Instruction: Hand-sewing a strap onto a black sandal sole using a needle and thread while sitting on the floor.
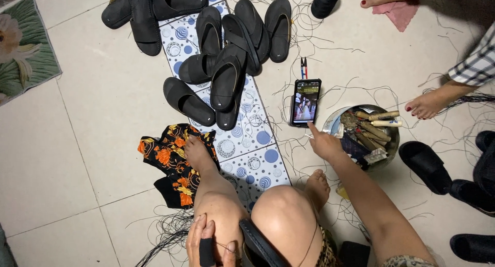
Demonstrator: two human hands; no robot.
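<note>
Black thread scraps litter the tile floor [93,117]; our right hand [324,142], index finger extended, taps the smartphone [305,102]; left hand [206,242], released, rests on our knee [219,207].

left hand [206,244] cut by bottom edge | phone [305,102] screen too small to read
</note>
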